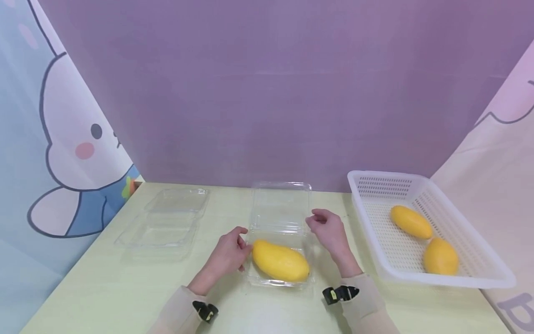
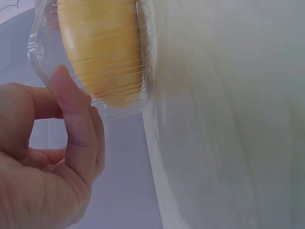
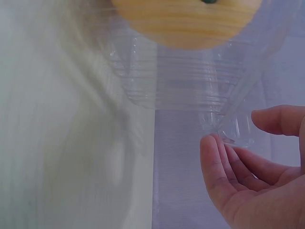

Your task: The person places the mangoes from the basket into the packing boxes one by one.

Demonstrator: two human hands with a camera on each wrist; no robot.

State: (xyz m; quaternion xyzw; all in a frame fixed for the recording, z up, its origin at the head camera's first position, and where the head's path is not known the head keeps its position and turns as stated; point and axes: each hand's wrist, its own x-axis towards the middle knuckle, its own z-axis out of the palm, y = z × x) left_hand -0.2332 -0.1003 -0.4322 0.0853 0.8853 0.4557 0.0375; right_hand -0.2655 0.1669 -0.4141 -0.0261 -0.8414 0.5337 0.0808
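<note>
A clear plastic clamshell box stands with its lid raised toward the back. In its base lies a yellow mango, also seen through the ribbed wall in the left wrist view. My left hand is at the box's left side, its loosely bent fingers right at the rim. In the left wrist view a fingertip overlaps that rim. Beside the hinge on the right is my right hand, with thumb and fingers apart. The right wrist view shows its fingertips close to the box's clear edge.
A white perforated basket stands on the right, with one mango and another mango inside. To the left, another clear clamshell box lies open on the pale yellow table. A purple backdrop rises behind.
</note>
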